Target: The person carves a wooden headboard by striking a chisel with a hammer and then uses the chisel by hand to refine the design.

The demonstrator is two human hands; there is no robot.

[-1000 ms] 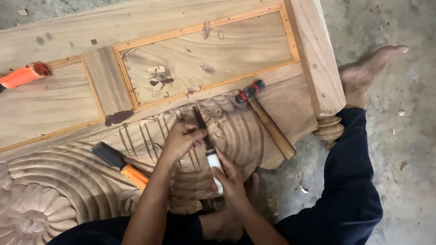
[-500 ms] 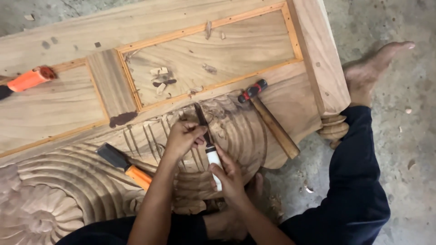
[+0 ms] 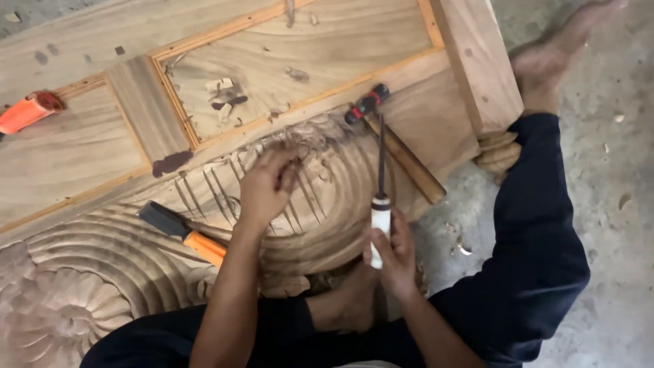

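A: Head view, from the left: a flat chisel with an orange handle [image 3: 182, 233] lies on the pale carved wooden panel with fan-shaped grooves [image 3: 95, 272]. The left hand [image 3: 264, 187] rests loosely curled on the grooves, gripping nothing.

B: And to the right?

A: The right hand [image 3: 392, 251] is closed round the white handle of a long dark-bladed carving chisel [image 3: 381, 184], its tip beside a wooden-handled hammer with a red-and-black head [image 3: 395, 140]. The person would likely do well to steady the blade with the free hand and follow the grain.

An orange-handled chisel [image 3: 182, 232], a hammer [image 3: 398, 143] and another orange tool [image 3: 27, 112] lie about.
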